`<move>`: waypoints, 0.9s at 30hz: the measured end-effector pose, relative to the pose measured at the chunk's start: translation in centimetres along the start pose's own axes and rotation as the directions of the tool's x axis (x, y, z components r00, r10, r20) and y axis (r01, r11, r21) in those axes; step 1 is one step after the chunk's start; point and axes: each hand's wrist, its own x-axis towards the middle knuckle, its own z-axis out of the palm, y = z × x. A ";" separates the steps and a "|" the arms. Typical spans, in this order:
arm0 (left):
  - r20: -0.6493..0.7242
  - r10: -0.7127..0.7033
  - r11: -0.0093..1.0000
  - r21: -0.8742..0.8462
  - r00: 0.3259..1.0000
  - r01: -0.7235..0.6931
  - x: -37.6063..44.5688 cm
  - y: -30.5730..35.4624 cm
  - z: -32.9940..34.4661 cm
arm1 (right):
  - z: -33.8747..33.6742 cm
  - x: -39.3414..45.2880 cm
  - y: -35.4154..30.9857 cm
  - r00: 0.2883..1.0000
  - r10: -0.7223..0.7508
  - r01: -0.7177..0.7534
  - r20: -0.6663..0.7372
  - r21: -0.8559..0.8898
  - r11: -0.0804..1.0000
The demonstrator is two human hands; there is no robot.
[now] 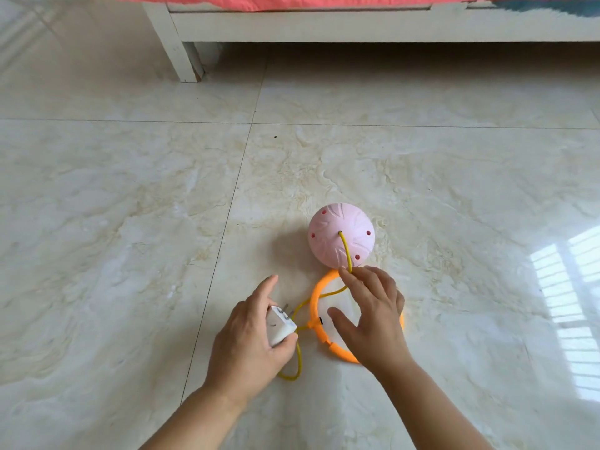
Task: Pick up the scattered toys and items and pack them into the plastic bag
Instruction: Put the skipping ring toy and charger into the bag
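Early in task: no plastic bag in view, nothing packed yet. Left hand point(251, 336) curled round white plug adapter point(281, 326), prongs pointing up and away from palm; right hand point(373, 316) spread over orange ring point(316, 306), fingertips at yellow cord point(345, 254); pinched or just touched, cannot tell. Cord's long axis runs from fingertips away to pink ball point(341, 235) on tiled floor point(130, 222), just beyond that hand.

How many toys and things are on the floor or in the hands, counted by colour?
Pink: 1, the ball
Orange: 1, the ring
Yellow: 1, the cord, which runs from the ball to the ring
White: 1, the plug, held in the left hand
Total: 4
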 end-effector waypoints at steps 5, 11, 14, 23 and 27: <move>0.028 -0.001 1.000 0.005 1.000 0.001 -0.3 -0.1 0.1 | -0.9 -1.8 0.7 0.994 -0.113 0.113 -0.007 -0.060 0.992; 0.074 0.026 1.000 0.007 0.997 -0.027 -0.9 0.3 0.6 | -1.7 -5.0 2.4 0.989 -0.149 0.147 0.011 -0.230 0.962; 0.086 0.039 0.999 0.002 0.996 -0.039 -1.2 0.7 1.0 | -1.6 -6.6 3.0 0.995 -0.080 0.094 0.059 -0.320 0.943; 0.087 0.055 0.998 0.013 0.995 -0.056 -1.8 1.6 1.3 | -0.8 -9.4 5.5 0.972 0.050 0.063 0.231 -0.459 0.886; 0.095 0.047 0.999 0.015 0.994 -0.049 -2.2 1.7 1.3 | -0.8 -9.9 5.2 0.995 -0.078 0.100 0.070 -0.429 0.898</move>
